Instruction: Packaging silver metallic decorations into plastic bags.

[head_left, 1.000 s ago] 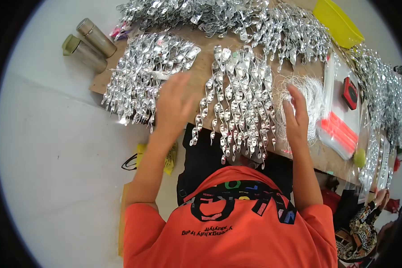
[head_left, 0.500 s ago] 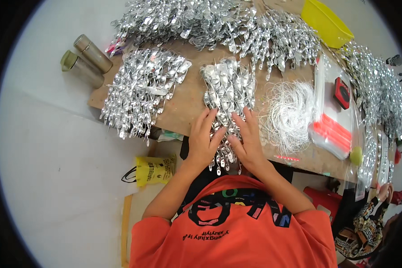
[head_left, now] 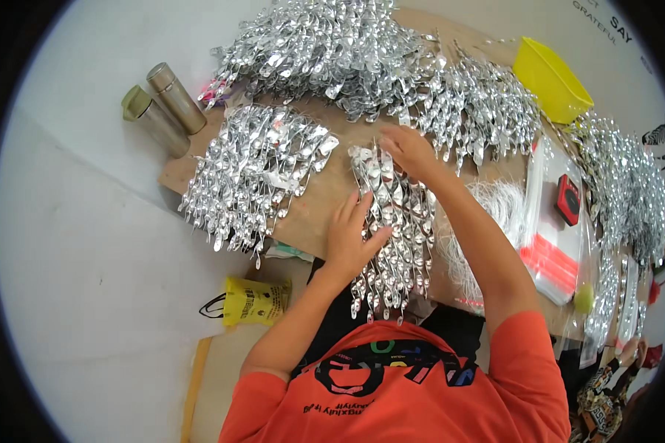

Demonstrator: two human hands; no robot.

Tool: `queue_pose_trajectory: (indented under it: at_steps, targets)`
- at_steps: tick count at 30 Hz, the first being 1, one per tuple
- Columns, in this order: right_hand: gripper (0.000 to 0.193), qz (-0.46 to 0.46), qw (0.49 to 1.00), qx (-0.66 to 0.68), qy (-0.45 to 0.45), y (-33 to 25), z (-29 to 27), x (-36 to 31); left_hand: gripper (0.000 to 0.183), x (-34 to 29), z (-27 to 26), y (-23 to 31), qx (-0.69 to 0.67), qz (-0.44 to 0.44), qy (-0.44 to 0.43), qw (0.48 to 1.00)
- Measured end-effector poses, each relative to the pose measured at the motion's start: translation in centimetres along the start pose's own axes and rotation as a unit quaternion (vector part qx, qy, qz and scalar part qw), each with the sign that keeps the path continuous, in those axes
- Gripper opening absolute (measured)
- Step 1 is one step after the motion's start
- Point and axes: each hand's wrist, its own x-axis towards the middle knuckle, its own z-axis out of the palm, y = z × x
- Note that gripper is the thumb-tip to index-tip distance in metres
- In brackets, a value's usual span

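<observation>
A bundle of shiny silver twisted strips with small holed tips hangs over the table's near edge in front of me. My left hand lies along the left side of this bundle, fingers stretched and thumb apart, touching the strips. At the bundle's top end is my right hand, its fingers bent together around the upper ends. What they pinch is too small to make out. Left of the bundle lies a second pile of silver strips. A loose tangle of white string sits partly behind my right forearm.
Large silver heaps cover the table's far side. A yellow basin, clear plastic bags and a red-black device lie right. Two metal flasks stand left. A yellow bag is below the edge. Another person's patterned sleeve shows at lower right.
My right hand has moved from the middle of the bundle up to its top end, and its fingers have closed. My left hand stays on the bundle's left side. The view has shifted.
</observation>
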Motion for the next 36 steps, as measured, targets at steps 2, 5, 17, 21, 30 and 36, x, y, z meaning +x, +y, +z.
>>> queue_pose_trajectory:
  at_steps: [2,5,17,21,30,36]
  targets:
    - [0.034,-0.004,0.999,-0.005,-0.044,0.6,0.6,1.0,0.068,-0.2,0.0,0.0,0.009,0.016,0.008,1.0]
    - [0.038,0.056,0.993,0.0,-0.102,0.8,1.2,1.0,0.069,-0.7,-0.6,0.3,-0.002,0.001,-0.002,1.0]
    - [0.054,0.039,0.964,0.04,-0.259,-1.2,2.9,2.9,0.063,-0.8,-0.5,1.0,-0.089,-0.031,0.043,0.995]
    - [0.051,0.009,0.971,0.062,-0.232,-1.8,0.2,1.6,0.058,-0.6,-0.6,1.0,-0.102,-0.033,0.05,0.993]
    - [0.048,0.134,0.944,0.207,-0.217,0.3,-2.9,-1.9,0.053,-1.1,-0.2,0.8,-0.108,-0.028,0.072,0.991]
    - [0.041,0.251,0.926,0.281,0.009,2.2,-6.6,-4.4,0.05,-0.9,-0.2,1.0,-0.117,-0.031,0.067,0.99]
